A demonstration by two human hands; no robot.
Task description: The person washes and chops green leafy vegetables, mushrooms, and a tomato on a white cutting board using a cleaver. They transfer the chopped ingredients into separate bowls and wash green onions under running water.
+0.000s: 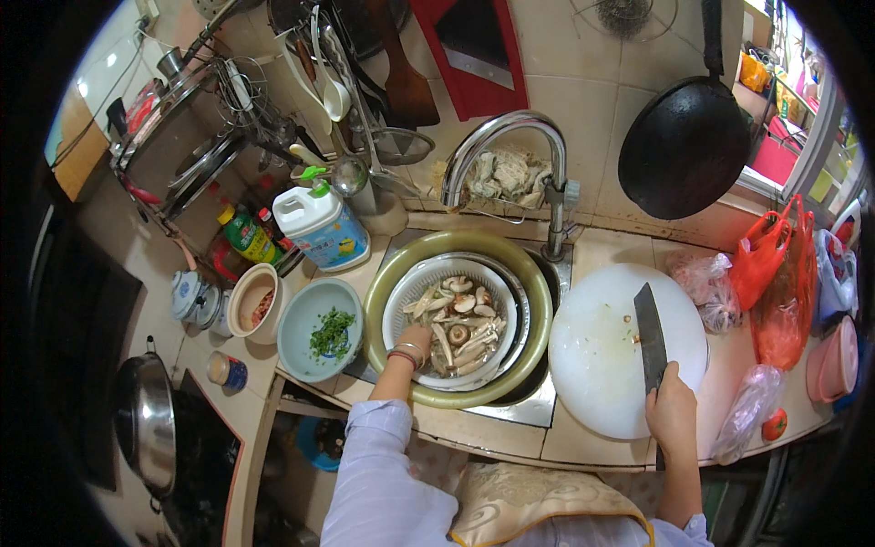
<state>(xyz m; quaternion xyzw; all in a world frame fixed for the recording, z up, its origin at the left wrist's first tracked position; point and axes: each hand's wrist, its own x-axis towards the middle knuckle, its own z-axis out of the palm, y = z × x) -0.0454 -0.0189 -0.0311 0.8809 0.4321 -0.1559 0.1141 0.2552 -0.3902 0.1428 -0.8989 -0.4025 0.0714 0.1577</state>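
Observation:
My right hand (670, 405) grips a cleaver (651, 335) by its handle. The dark blade lies over the right part of a round white cutting board (593, 369), where small scraps are scattered. At the sink, my left hand (414, 344) reaches into a white plastic colander (395, 301) of cut mushrooms (459, 334) in water. Its fingers are partly hidden among the pieces, so their grip does not show. The colander sits in a metal bowl (521, 308) within a wide olive-gold basin (543, 321).
A curved chrome faucet (506, 123) stands behind the basin. To the left are a pale green bowl (294, 335) with chopped greens (333, 333), a pot of meat (240, 308) and a detergent jug (325, 229). Red plastic bags (779, 273) and a tomato (774, 424) lie right of the board.

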